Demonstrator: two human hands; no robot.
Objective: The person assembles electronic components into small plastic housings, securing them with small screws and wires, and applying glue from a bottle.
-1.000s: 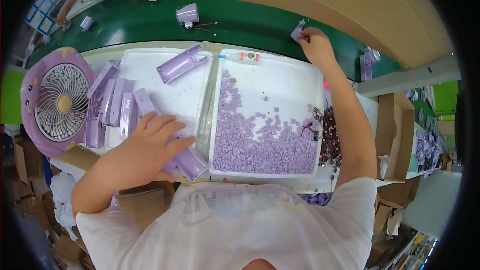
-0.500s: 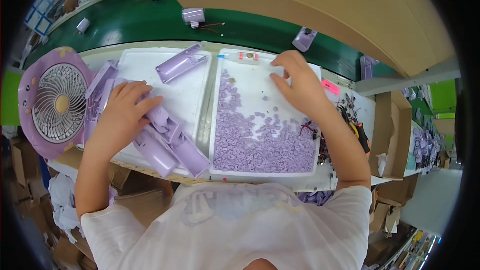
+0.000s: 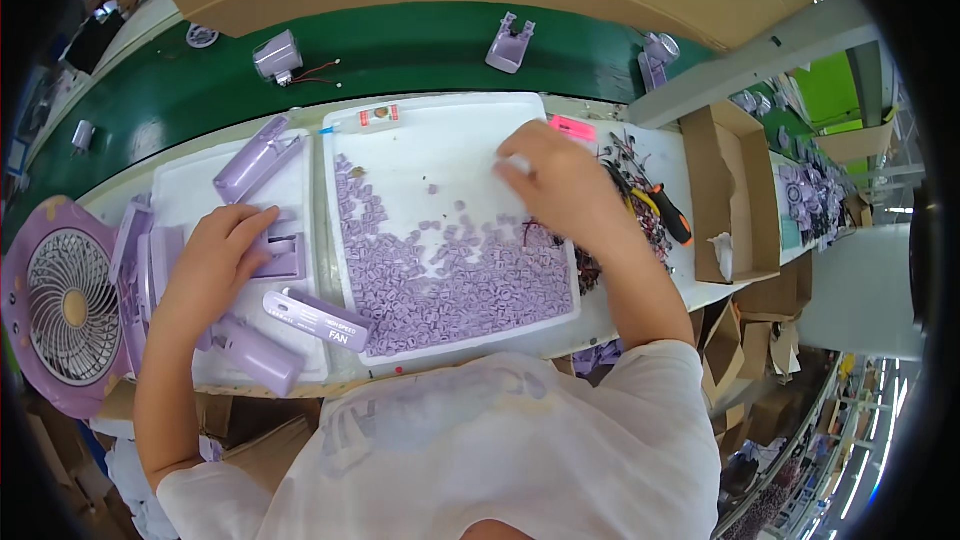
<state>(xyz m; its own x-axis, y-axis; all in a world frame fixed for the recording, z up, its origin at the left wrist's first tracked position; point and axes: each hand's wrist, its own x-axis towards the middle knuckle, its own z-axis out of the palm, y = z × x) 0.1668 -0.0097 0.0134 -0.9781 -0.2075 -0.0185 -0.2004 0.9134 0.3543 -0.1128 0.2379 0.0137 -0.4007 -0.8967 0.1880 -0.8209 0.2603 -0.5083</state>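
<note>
A green belt (image 3: 400, 50) is seen running along the far edge of the worktop (image 3: 620, 310), with a purple housing part (image 3: 508, 43) lying on it. At the worktop's left end a purple fan (image 3: 62, 306) is laid flat, grille up. Two white trays are set side by side on the worktop. The right tray (image 3: 440, 145) is spread with a heap of small purple pieces (image 3: 450, 285), massed toward its near edge. The left tray (image 3: 185, 185) is loaded with long purple casings (image 3: 252, 152), some stacked along its left edge and one (image 3: 318, 318) laid across its near right corner. A cardboard box (image 3: 728, 190) is placed near the worktop's right end, and pliers with an orange and black handle (image 3: 672, 215) are seen just left of it among loose wires.

The left hand (image 3: 215, 265) is laid palm down on the left tray, fingers curled over a purple casing part (image 3: 280, 255) and touching it. The right hand (image 3: 555, 185) is held over the far right part of the right tray, fingers loosely bent, with a small white piece (image 3: 518, 164) pinched at the fingertips.
</note>
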